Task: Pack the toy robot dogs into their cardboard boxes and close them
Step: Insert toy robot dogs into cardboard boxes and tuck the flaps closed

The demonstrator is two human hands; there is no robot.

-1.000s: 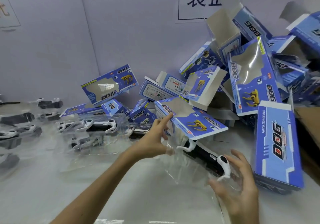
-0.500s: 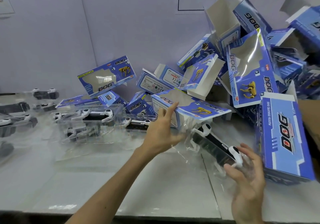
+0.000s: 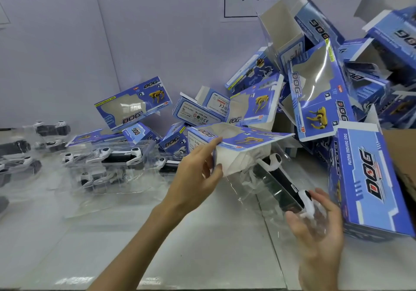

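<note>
My left hand [image 3: 198, 173] grips the open end of a blue cardboard box [image 3: 238, 142], thumb on its white flap. A black and white toy robot dog [image 3: 281, 182] in a clear plastic tray lies slanted, its far end at the box's mouth. My right hand [image 3: 315, 223] holds the tray's near end, fingers curled round it. How far the dog sits inside the box is hidden by the flap.
A tall heap of empty blue boxes [image 3: 315, 88] fills the back right against the wall. One long blue box [image 3: 369, 178] lies right beside my right hand. More robot dogs in clear trays [image 3: 108, 162] lie at the left on the white table [image 3: 157, 234].
My left hand has tilted the box's mouth toward the dog. My right hand has pushed the tray up and forward, so the dog's far end now meets the opening.
</note>
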